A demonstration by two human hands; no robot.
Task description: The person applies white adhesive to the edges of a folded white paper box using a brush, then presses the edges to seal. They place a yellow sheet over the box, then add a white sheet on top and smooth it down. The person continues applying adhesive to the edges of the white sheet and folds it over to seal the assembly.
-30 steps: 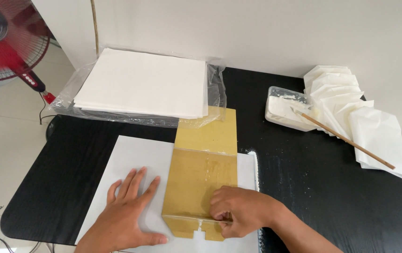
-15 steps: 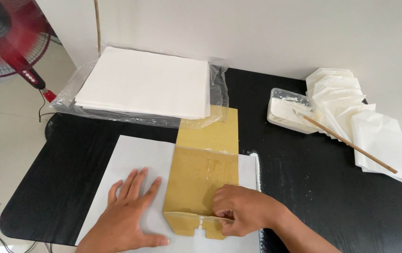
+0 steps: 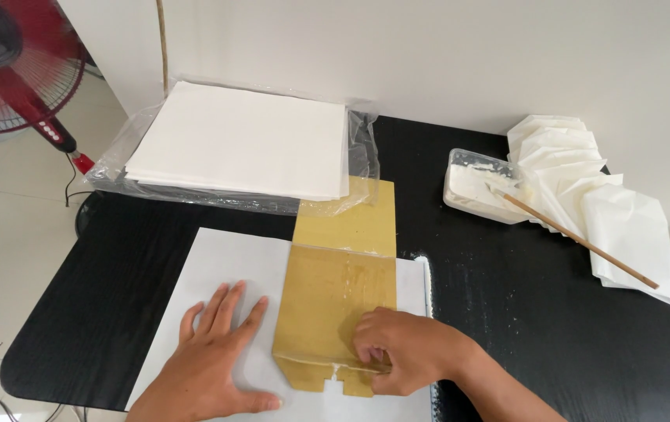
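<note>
Left hand (image 3: 214,359) flat on white sheet (image 3: 222,270), right hand (image 3: 405,348) pinching brown template (image 3: 339,301), fingertips hidden

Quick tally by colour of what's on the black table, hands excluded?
White: 4 – flat paper sheet, bagged paper stack, plastic paste tub, pile of folded papers
Yellow-brown: 1 – card template under the right hand
Wood: 1 – thin stick
Total: 6

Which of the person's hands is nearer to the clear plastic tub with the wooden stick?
Right. The right hand presses the brown card, below and left of the plastic tub. The left hand lies flat on the white sheet, farther left.
</note>
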